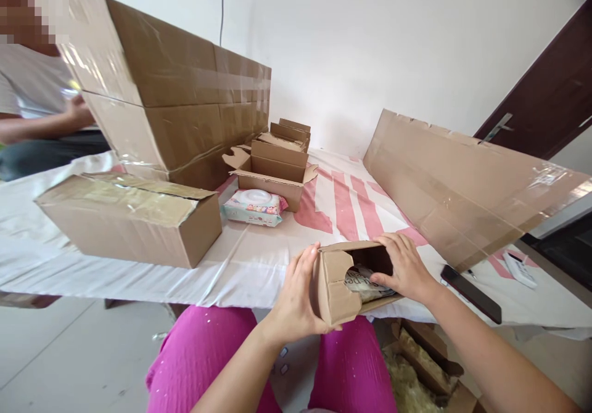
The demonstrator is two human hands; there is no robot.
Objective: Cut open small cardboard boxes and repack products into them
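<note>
A small open cardboard box (pixel 335 286) is tilted toward me at the table's front edge, above my lap. My left hand (pixel 300 293) grips its left end, with the thumb underneath and the fingers along the side. At the box's right end, my right hand (pixel 404 265) clasps the wall, its thumb reaching into the opening. Inside lies a printed plastic packet (pixel 363 280), partly hidden by a flap and my right thumb. Beyond the box, a pack of wet wipes (pixel 255 207) rests on the cloth in front of an open cardboard box (pixel 277 182).
A taped carton (pixel 198 234) sits at left before large stacked cartons (pixel 185 98). A cardboard panel (pixel 453 185) leans at right, near a phone (pixel 472 293) and a white device (pixel 520 269). Opened boxes (pixel 423 363) lie on the floor. Another person (pixel 41 105) sits at far left.
</note>
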